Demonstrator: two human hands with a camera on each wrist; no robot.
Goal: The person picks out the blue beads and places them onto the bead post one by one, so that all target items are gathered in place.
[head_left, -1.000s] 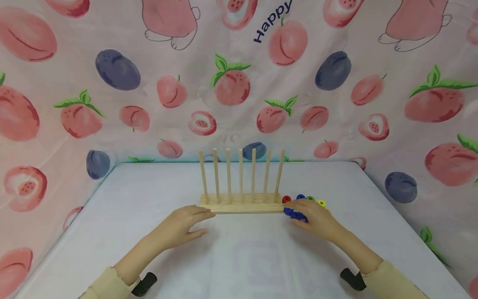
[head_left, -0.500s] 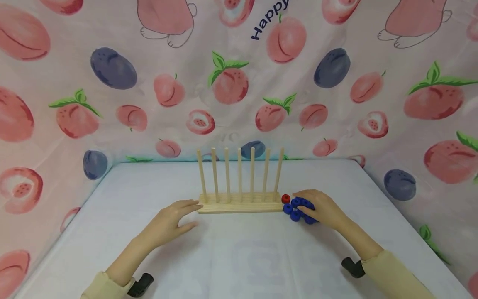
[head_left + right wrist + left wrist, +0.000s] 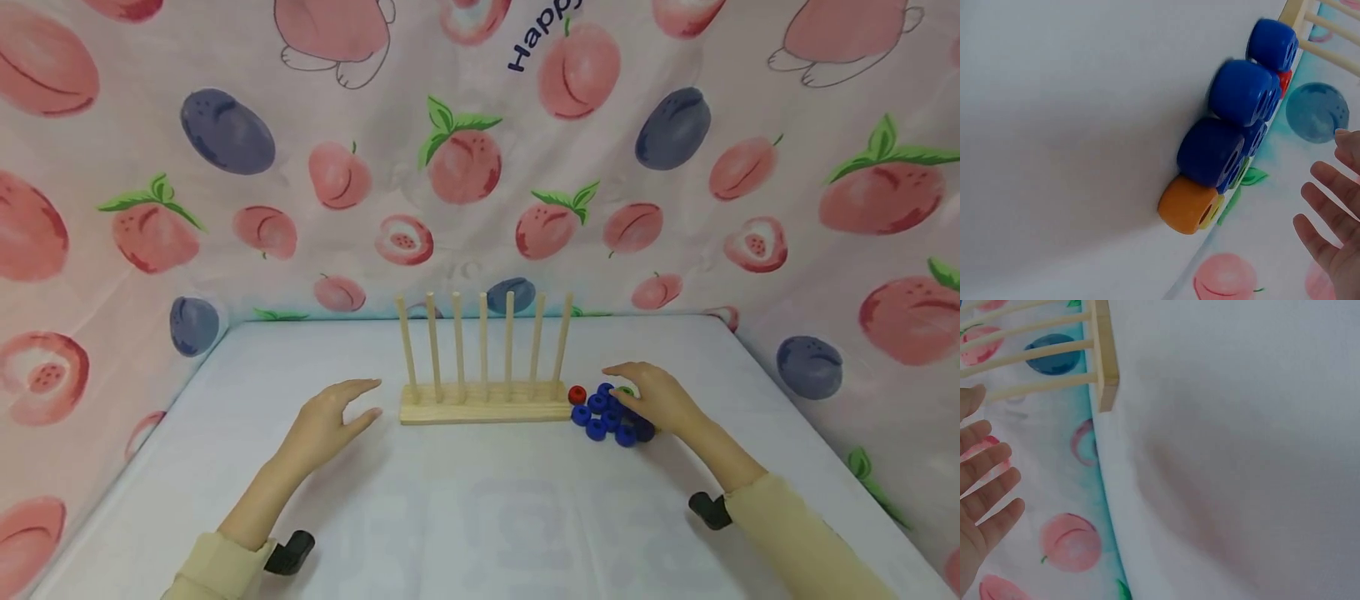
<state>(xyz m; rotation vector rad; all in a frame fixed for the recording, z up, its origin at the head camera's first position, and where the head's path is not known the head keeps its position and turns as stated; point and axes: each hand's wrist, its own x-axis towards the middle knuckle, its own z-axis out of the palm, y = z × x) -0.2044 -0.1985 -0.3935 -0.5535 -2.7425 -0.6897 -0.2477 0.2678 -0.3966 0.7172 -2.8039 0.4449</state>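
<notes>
My right hand point(image 3: 660, 402) hovers over the right part of a cluster of beads, its fingers apart and gripping nothing. The cluster holds several blue beads point(image 3: 596, 429), a red bead point(image 3: 577, 395) and a green bead point(image 3: 626, 390). An orange bead point(image 3: 1188, 205) and a yellow bead point(image 3: 1213, 211) show in the right wrist view. Just left of the beads stands a wooden rack point(image 3: 483, 412) with several bare upright pegs. My left hand point(image 3: 322, 425) is raised left of the rack, apart from it, fingers spread and holding nothing.
A white cloth point(image 3: 480, 508) covers the table. Behind it rises a fruit-patterned curtain point(image 3: 465, 217). A black wrist camera point(image 3: 291, 553) sits at the left wrist and another black camera point(image 3: 709, 510) at the right wrist.
My left hand has drawn back leftward from the rack's end. My right hand has shifted right and away over the beads, uncovering more blue ones. The rack stays in place.
</notes>
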